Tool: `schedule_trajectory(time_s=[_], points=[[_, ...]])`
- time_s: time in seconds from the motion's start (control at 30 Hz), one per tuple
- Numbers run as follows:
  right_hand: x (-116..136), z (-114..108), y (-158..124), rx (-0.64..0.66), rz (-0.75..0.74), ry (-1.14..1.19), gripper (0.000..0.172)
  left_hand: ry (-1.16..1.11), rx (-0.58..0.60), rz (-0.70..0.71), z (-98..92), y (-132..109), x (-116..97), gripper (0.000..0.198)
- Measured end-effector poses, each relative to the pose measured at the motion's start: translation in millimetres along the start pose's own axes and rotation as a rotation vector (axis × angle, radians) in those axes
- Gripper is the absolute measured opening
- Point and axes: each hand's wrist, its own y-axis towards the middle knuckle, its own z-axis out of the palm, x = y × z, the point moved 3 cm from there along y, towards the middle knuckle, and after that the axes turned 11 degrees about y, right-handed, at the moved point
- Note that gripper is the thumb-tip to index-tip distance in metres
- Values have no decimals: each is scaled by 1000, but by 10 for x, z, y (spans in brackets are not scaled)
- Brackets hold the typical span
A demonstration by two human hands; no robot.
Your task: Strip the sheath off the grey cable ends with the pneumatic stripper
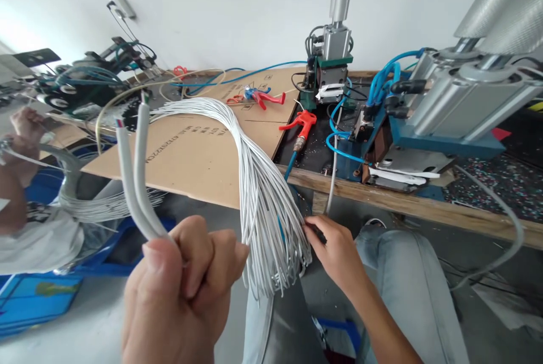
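Note:
Close to the camera, my left hand (182,290) is closed in a fist around two light grey cables (134,183). Their cut ends point up, with small coloured wires showing at the tips. A large bundle of thin white cables (267,200) lies over the cardboard and droops past the table's front edge towards my lap. At the bundle's lower right side, my right hand (335,245) has its thumb and fingers pinched on cables at the edge. Exactly how many it grips is hidden.
Pneumatic machines (333,53) stand at the back and a larger one (445,109) at the right. A red air gun (300,126) and red-handled pliers (263,96) lie on the table. The cardboard sheet (195,166) covers its left part. Another person's hand (27,121) is at far left.

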Motion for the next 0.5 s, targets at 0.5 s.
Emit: schedule_trajectory(time_s=[0.5], points=[[-72, -248, -329, 514, 504, 391, 14, -43, 50, 5, 105, -95, 140, 31]])
